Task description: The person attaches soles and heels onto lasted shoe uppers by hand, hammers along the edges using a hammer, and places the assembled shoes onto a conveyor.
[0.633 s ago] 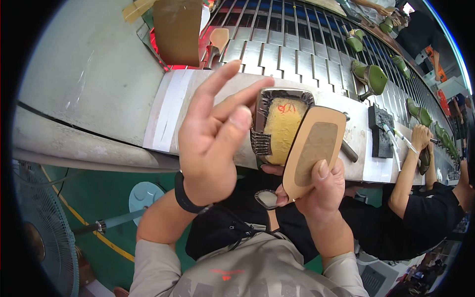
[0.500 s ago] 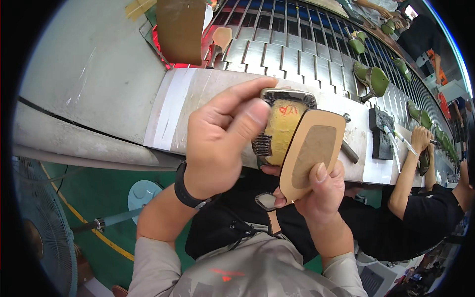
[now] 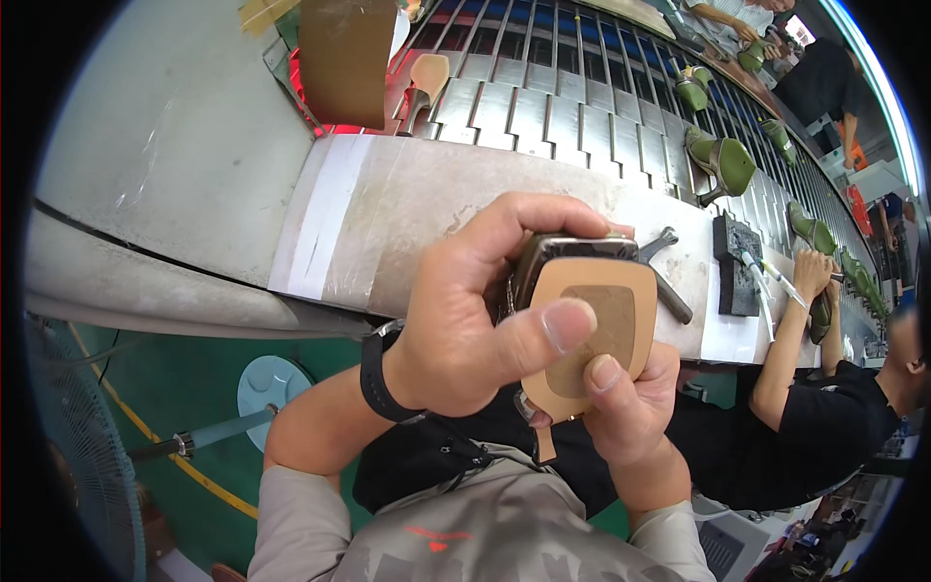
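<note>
A tan shoe sole (image 3: 606, 335) with a darker patch in its middle lies over the bottom of a dark shoe (image 3: 580, 248), whose metallic-looking rim shows at the toe. My left hand (image 3: 461, 325) is closed round the shoe's left side and toe, with its thumb pressed on the sole. Lower down, my right hand (image 3: 630, 412) clasps the sole and shoe, thumb on the sole's face. The narrow tan end (image 3: 546, 444) of the piece hangs below the hands. Most of the shoe is hidden by the sole and my fingers.
Beyond the bench (image 3: 417, 223) runs a slatted metal conveyor (image 3: 524, 121) carrying green shoes (image 3: 722, 163). A fork-headed tool (image 3: 671, 296) and a black block (image 3: 737, 257) with white-handled tools lie to the right. A co-worker's hands (image 3: 815, 272) hold a shoe. A fan (image 3: 78, 466) stands lower left.
The sole, held apart from the shoe before, now lies against its bottom and covers the yellowish underside. My left thumb has moved from the shoe's edge onto the sole.
</note>
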### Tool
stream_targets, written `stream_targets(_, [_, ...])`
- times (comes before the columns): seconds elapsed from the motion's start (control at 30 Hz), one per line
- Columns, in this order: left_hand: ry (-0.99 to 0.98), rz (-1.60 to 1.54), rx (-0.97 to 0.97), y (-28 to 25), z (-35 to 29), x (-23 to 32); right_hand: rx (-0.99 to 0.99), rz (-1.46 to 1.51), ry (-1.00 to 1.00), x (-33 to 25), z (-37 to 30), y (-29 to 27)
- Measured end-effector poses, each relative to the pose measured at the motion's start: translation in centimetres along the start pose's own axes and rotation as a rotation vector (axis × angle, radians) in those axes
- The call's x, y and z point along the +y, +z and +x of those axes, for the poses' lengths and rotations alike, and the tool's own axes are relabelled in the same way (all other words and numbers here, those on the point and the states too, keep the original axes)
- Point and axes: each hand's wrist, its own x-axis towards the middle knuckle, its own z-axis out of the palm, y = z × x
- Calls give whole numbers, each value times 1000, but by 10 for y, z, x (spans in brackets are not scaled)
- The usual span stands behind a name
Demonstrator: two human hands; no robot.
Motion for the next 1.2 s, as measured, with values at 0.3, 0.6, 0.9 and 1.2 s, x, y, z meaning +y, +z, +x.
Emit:
stream_targets(0.3, [96, 84, -45, -5, -5, -10, 27, -15, -40, 7, 0, 3])
stream_targets(0.6, [87, -71, -22, -12, -3, -13, 15, 3, 8, 11, 3, 2])
stream_targets(0.9, [-9, 31, -38, -28, 8, -4, 89, -128, 137, -7, 16, 8])
stream_targets(1.2, [-8, -57, -65, -47, 53, -18, 72, -81, 108, -15, 59, -17])
